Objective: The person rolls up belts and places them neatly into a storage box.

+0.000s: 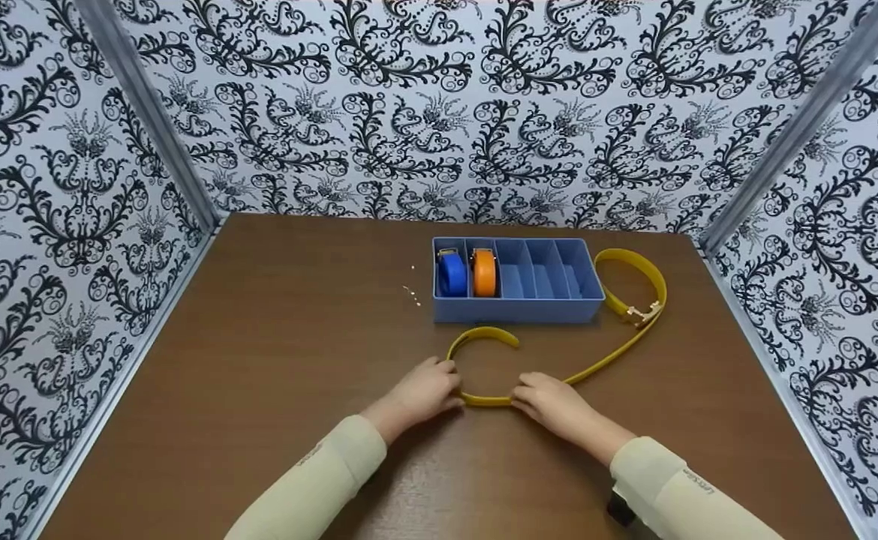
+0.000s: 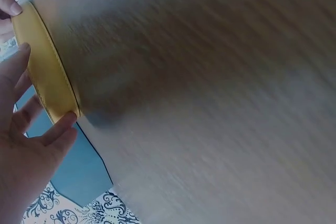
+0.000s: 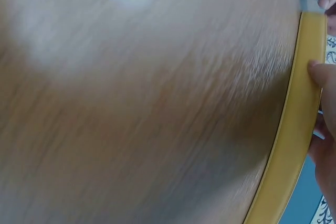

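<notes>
A yellow belt (image 1: 615,358) stands on its edge on the brown table, its free end curved round to the left and its gold buckle (image 1: 641,313) lying to the right. My left hand (image 1: 425,390) holds the belt near the curled end; in the left wrist view, thumb and fingers lie on the yellow strap (image 2: 47,66). A short way to the right, my right hand (image 1: 555,401) pinches the same strap (image 3: 289,129), thumb in front and fingers behind. Between the hands runs a short stretch of belt.
Behind the hands stands a blue divided box (image 1: 518,310). A rolled blue belt (image 1: 452,275) and a rolled orange belt (image 1: 484,273) fill its two left compartments. Small pale marks (image 1: 412,294) show on the table (image 1: 296,315). Patterned walls (image 1: 439,112) enclose the back and sides.
</notes>
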Demonstrator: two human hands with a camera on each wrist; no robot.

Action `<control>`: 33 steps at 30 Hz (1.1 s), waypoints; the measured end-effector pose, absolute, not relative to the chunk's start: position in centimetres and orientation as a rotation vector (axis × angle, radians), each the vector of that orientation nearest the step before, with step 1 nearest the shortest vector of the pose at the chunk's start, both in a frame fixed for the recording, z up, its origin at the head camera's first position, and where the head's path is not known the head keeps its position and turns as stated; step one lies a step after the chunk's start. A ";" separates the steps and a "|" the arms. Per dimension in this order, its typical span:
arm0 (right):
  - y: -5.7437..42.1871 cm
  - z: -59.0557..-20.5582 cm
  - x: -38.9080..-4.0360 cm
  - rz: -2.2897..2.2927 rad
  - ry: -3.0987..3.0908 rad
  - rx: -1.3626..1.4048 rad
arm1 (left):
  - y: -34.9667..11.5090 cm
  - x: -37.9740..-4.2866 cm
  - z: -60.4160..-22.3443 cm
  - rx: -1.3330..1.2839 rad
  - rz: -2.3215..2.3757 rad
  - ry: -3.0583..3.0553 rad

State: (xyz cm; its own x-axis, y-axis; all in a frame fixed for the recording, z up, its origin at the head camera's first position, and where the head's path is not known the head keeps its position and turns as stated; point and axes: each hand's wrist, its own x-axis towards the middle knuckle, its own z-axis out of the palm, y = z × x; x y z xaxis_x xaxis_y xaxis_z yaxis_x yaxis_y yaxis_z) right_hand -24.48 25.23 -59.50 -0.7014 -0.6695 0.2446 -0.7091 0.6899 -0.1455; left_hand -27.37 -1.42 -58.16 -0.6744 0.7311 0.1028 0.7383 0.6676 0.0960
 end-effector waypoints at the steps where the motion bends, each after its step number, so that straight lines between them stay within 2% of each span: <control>1: 25.4 -59.5 -24.5 0.343 -2.731 1.124 | -1.5 -27.3 -58.2 -1.243 -0.205 -2.816; 14: 25.6 -59.2 -24.0 0.356 -2.826 1.105 | -3.4 -27.6 -58.2 -1.142 -0.233 -2.855; 25: 27.1 -59.6 -24.0 0.387 -2.709 1.110 | -8.1 -29.3 -58.3 -0.934 -0.477 -2.943; 33: 27.4 -59.8 -24.1 0.421 -2.686 1.110 | -10.0 -30.2 -58.5 -0.595 -0.609 -2.980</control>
State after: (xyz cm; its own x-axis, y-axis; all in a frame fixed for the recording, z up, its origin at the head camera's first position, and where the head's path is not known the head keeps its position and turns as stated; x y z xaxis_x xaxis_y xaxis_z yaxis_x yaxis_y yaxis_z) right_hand -24.07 27.36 -59.76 -0.6964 -0.6548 0.2936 -0.7133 0.6767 -0.1824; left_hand -30.18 -10.02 -58.51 -0.9253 0.3609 0.1163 0.3776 0.8490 0.3695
